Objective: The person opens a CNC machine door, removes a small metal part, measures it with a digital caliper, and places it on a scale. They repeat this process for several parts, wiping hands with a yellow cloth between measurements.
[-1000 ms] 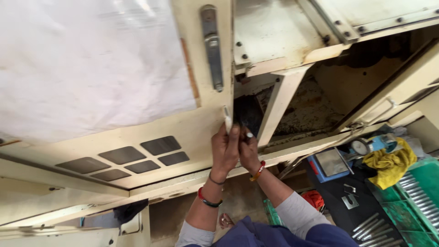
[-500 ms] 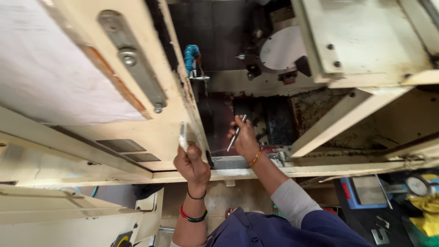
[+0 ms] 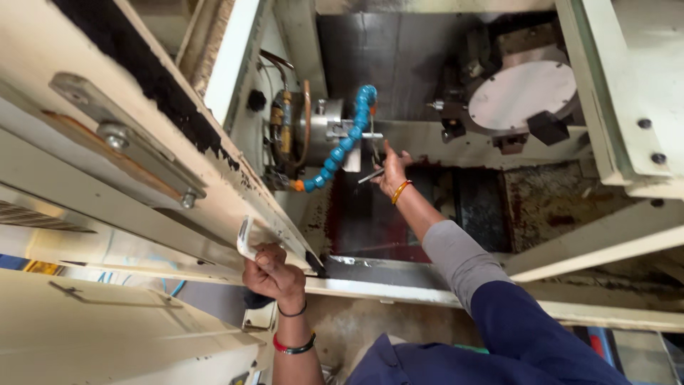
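Head view: right hand (image 3: 390,173) grip clamped on slim metal tool (image 3: 371,175), long axis pointing left toward chuck (image 3: 329,132).

The machine door (image 3: 142,150) is cream, edged with black grime. A segmented hose (image 3: 347,139) is bright blue with an orange end. The round disc (image 3: 524,93) is pale grey. One wrist wears an orange bangle (image 3: 400,191), the other a red and black band (image 3: 293,347); the sleeve (image 3: 463,260) is grey.

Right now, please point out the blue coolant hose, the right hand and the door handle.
blue coolant hose (image 3: 347,141), head view, middle segments.
right hand (image 3: 391,173), head view, back of hand.
door handle (image 3: 128,142), head view, metal bar.
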